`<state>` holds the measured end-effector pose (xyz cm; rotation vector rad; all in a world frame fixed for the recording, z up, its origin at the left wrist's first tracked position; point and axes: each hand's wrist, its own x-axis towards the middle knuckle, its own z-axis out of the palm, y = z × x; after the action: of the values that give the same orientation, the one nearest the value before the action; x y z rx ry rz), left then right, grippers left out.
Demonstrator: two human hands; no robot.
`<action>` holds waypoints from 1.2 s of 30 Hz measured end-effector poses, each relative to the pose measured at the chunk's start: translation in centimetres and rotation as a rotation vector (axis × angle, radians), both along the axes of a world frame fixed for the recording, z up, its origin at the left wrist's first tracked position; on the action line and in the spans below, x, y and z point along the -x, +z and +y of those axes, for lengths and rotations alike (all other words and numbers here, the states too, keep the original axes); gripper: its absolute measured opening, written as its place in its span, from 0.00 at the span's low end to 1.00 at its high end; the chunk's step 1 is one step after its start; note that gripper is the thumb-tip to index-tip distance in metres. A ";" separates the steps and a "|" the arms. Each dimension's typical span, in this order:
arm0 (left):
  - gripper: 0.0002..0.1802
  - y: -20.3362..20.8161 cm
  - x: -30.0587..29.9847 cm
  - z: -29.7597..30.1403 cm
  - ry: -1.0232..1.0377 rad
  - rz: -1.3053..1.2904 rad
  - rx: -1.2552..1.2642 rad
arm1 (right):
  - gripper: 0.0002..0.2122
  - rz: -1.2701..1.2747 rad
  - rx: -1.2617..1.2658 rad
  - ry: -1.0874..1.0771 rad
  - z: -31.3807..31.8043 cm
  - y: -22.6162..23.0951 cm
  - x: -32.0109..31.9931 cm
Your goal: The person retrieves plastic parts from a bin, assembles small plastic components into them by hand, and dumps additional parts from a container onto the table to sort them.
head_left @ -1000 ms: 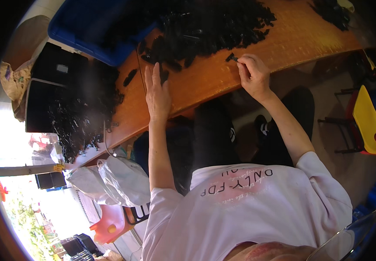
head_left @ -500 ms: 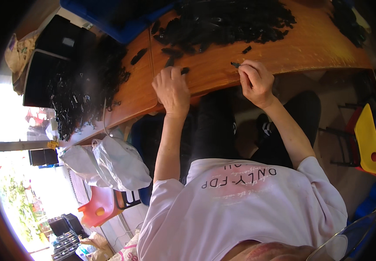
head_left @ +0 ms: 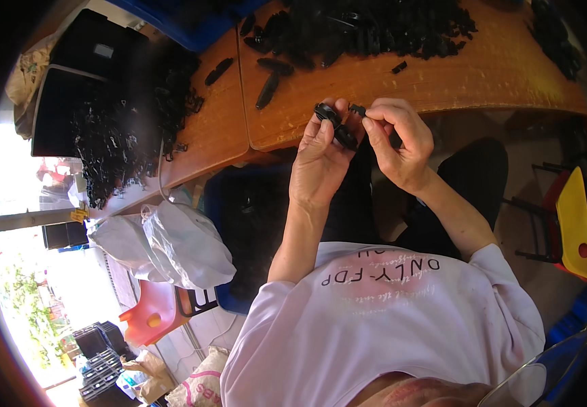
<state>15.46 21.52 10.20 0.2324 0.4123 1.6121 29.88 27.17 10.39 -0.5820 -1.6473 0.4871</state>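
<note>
Just below the near edge of the long orange-brown wooden bench (head_left: pixel 497 74), the left hand (head_left: pixel 320 159) curls its fingers around a glossy black oblong plastic part (head_left: pixel 337 127), whose long axis slants from upper left to lower right. Touching that part's upper end, the right hand (head_left: pixel 399 146) pinches one small black plastic clip (head_left: pixel 357 109) between thumb and forefinger. On the bench lies a heap of matte black plastic parts (head_left: pixel 368 27), too many to count.
</note>
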 end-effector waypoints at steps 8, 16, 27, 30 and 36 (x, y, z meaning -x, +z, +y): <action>0.18 -0.4 2.1 -0.9 -0.139 0.372 0.026 | 0.08 -0.166 -0.213 0.213 0.0 1.1 0.1; 0.19 0.8 3.2 -1.9 -0.280 0.594 0.167 | 0.11 -0.313 -0.234 0.357 0.1 0.8 0.3; 0.20 0.3 3.5 -2.5 -0.320 0.503 0.128 | 0.12 -0.352 -0.277 0.351 1.0 1.8 -0.6; 0.21 0.1 4.5 -2.4 -0.152 0.683 0.124 | 0.10 -0.334 -0.223 0.165 4.1 1.6 -2.6; 0.20 -0.3 7.6 0.5 0.352 0.898 0.104 | 0.12 -0.689 -0.175 -0.379 8.6 -0.7 -5.8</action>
<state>7.88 22.03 9.91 0.8501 1.2745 1.7531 35.67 35.72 9.74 -0.9738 -2.1273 -0.1643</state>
